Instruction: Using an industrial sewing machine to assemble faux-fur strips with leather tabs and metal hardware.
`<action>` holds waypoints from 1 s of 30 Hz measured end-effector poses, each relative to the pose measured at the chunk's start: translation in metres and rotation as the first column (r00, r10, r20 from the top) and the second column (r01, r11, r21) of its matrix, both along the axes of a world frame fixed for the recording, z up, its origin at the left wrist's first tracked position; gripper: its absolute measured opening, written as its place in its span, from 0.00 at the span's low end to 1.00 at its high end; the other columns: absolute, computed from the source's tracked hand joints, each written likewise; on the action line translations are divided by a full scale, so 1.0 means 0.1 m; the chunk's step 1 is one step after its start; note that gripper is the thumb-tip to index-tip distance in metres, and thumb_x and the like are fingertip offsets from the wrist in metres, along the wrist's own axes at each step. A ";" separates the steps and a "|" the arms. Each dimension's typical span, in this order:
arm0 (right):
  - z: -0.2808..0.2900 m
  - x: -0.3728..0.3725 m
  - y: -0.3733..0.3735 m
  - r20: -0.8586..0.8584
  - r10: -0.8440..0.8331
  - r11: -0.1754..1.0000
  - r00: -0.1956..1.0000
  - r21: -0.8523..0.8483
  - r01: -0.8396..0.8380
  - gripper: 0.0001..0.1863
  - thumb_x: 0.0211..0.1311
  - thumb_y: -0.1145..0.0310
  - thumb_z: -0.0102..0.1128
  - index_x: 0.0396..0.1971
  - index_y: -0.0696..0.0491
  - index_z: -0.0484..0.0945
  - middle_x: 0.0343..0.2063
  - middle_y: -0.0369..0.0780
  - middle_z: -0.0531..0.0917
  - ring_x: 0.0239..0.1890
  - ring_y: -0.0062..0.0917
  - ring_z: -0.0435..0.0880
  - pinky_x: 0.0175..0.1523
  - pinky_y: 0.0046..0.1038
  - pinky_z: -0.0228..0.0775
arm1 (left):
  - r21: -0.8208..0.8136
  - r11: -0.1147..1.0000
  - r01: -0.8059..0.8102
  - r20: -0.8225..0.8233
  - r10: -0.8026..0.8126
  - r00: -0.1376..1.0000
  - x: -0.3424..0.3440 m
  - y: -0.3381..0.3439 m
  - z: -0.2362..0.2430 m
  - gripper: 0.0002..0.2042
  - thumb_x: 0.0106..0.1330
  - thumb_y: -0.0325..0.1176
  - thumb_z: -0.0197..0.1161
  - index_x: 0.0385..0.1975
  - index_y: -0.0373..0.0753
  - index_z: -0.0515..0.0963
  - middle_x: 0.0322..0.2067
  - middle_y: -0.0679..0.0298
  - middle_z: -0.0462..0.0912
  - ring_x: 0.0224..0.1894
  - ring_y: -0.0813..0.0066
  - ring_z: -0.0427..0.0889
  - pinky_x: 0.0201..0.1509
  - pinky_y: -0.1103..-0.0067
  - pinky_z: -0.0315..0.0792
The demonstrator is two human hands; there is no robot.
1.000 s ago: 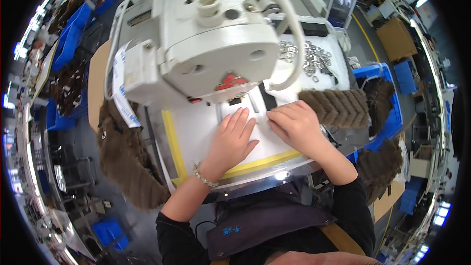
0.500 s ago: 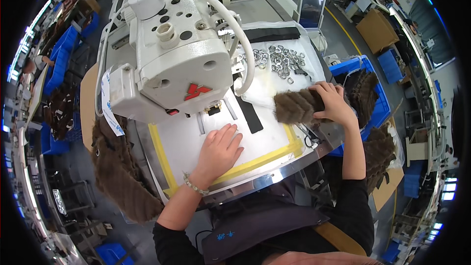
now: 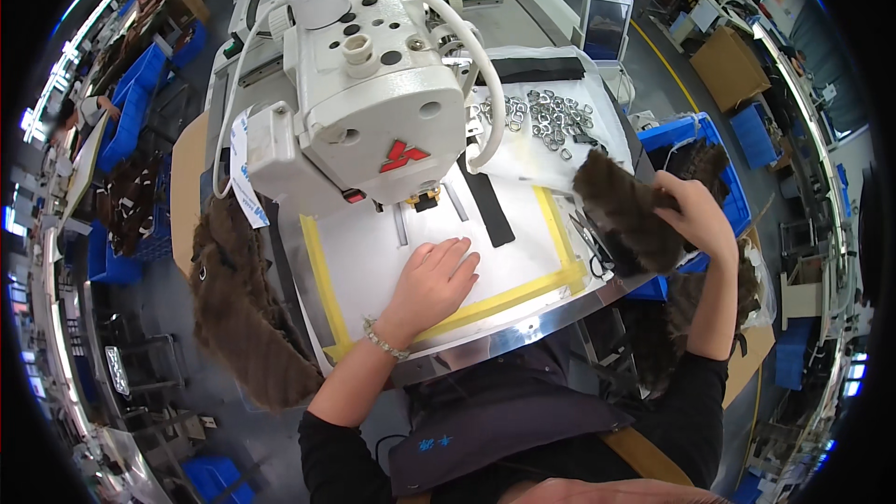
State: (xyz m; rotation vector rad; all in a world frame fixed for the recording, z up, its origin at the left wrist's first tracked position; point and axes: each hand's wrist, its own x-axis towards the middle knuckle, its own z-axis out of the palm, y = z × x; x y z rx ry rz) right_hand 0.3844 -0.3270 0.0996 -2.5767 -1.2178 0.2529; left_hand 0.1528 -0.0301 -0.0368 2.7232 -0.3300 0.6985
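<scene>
The head view shows the right hand gripping a brown fur piece that lay flatter on the surface half a second ago; it is now raised and tilted, and has shifted toward the near right edge, beside the scissors. That suggests the fur is the piece being handled at this point, while the black strip stays on the white sheet. The right hand pinches the fur near its right side, thumb hidden. The left hand lies palm down over the sheet, fingers extended and loosely side by side, holding nothing visible, just in front of the sewing machine. The fur looks thick and soft, with darker ridged bands, its far end slightly blurred.
</scene>
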 end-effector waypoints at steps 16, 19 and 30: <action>-0.88 -1.68 0.67 -0.968 0.236 0.761 0.085 0.238 0.603 0.30 0.61 0.79 0.61 0.63 0.54 0.61 0.33 0.28 0.76 0.24 0.06 0.70 0.27 0.08 0.59 | -0.585 0.810 -0.047 -0.179 -0.073 0.981 -0.37 -0.17 0.43 0.26 0.49 0.17 0.65 0.50 0.47 0.79 0.61 0.53 0.68 0.41 0.66 0.85 0.42 0.77 0.81; -0.98 -1.73 0.79 -0.968 0.246 0.814 -0.047 0.180 0.552 0.32 0.63 0.78 0.60 0.65 0.53 0.58 0.34 0.28 0.76 0.27 0.06 0.71 0.29 0.10 0.61 | -0.488 0.870 0.070 0.100 -0.024 0.995 -0.46 0.00 0.24 0.21 0.48 0.17 0.65 0.43 0.43 0.82 0.57 0.52 0.74 0.50 0.60 0.82 0.49 0.74 0.80; -1.25 -1.56 0.87 -0.896 0.302 0.844 0.325 0.410 0.346 0.42 0.56 0.90 0.56 0.70 0.52 0.51 0.62 0.38 0.64 0.39 0.13 0.75 0.38 0.16 0.69 | 0.114 0.989 0.095 -0.052 -0.090 0.995 -0.73 -0.01 0.01 0.06 0.59 0.32 0.57 0.33 0.40 0.78 0.53 0.56 0.78 0.60 0.61 0.74 0.62 0.67 0.69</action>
